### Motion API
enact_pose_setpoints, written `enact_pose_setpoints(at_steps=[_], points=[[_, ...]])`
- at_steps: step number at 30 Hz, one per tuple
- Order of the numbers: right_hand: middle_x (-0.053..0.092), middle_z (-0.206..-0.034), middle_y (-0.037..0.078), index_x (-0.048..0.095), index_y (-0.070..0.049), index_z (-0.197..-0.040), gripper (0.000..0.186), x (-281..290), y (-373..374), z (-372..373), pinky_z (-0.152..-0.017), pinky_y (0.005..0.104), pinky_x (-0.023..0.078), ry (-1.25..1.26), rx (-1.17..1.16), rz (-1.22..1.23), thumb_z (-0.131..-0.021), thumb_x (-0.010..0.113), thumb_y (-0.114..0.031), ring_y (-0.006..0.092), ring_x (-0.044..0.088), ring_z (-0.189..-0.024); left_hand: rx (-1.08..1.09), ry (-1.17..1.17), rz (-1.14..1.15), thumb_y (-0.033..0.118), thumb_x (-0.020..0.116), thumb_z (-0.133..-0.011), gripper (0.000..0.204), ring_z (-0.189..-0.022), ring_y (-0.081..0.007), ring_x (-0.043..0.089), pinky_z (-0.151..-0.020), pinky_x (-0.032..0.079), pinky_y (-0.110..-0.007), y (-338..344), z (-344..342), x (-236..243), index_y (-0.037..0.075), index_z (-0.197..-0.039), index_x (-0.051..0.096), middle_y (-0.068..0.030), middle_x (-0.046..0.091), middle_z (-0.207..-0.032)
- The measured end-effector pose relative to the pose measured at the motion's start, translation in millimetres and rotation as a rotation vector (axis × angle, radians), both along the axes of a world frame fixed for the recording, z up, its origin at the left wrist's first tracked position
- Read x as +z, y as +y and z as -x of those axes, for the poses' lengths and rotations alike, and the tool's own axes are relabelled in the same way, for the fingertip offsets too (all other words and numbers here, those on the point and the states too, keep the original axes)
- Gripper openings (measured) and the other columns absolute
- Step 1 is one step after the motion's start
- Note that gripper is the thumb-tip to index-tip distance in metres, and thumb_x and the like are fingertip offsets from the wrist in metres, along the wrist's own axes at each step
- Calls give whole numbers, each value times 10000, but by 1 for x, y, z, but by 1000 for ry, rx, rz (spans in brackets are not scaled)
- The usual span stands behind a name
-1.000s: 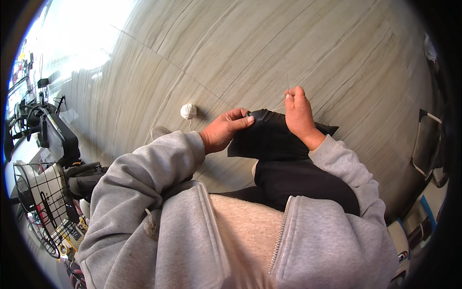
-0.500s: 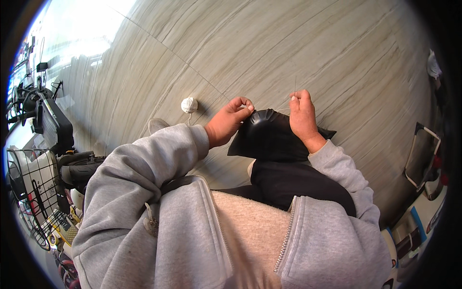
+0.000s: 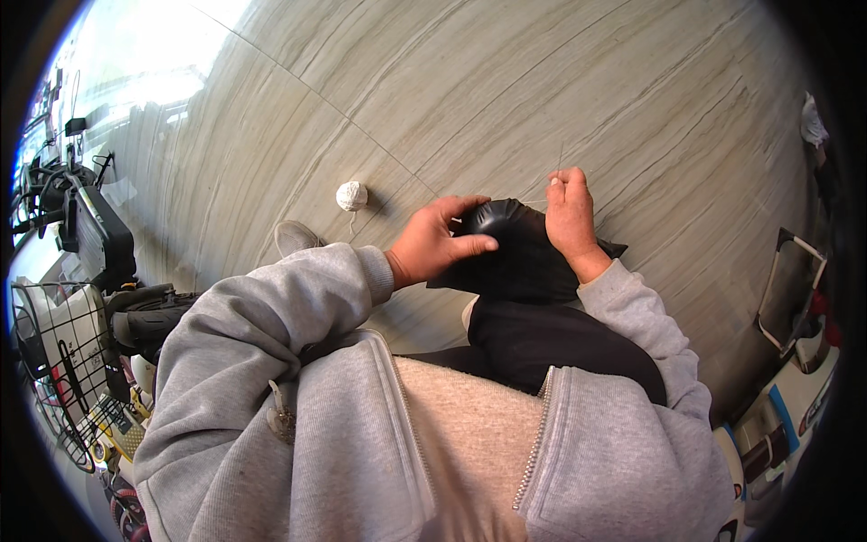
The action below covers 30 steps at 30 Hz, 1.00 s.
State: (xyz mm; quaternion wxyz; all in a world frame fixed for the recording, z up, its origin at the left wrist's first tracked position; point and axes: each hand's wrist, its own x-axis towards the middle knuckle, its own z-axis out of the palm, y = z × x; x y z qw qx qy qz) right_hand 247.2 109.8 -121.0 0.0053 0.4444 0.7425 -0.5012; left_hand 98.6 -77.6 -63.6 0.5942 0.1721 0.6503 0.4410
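The left hand (image 3: 438, 242) lies palm-down over the black leather piece (image 3: 515, 248), fingers curled and thumb pressed onto its rounded top. The right hand (image 3: 567, 210) stands upright at the piece's far edge, fingers pinched together on a fine thread (image 3: 538, 202) that shows faintly above and beside the fingertips; no needle can be made out. The leather piece rests on the person's raised knee, between the 2 hands and touching both. Grey sleeves (image 3: 271, 316) enter from the lower edge.

Ahead of the hands the floor lies open. A white ball of thread (image 3: 351, 195) sits on it near the left hand, apart from it, with a shoe (image 3: 296, 237) just beside.

The floor (image 3: 542, 81) is pale streaked stone in large slabs, sunlit at upper left. A wire basket (image 3: 54, 352) and parked scooters crowd the left rim.
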Motion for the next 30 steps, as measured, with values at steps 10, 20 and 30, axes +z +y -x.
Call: enact_pose_setpoints(at_steps=[10,20,30], points=[[635,-936,167,532,36,-1055,218,-12,1,1,-783,393,486,19,4,-38,-989,490,-168,271,604,-865,40,-296,106,133,791,-850,455,-976,-137,630,-904,507,-301,12,7,-18,-13,-1231,588,-57,684,-1052],[642,-983,199,482,22,-1064,154,28,4,17,-769,429,499,48,26,-63,-1005,460,-119,359,633,-869,-96,-253,14,87,792,-840,446,-1019,-111,559,-930,460,-303,21,29,-11,44,-1211,547,-18,599,-1106],[634,-957,188,496,5,-1080,119,74,25,48,-737,398,511,378,38,-443,-975,527,-43,355,644,-836,-197,533,-494,12,832,-704,455,-1043,-266,547,-907,473,-358,51,61,8,100,-1095,615,-85,553,-1097]])
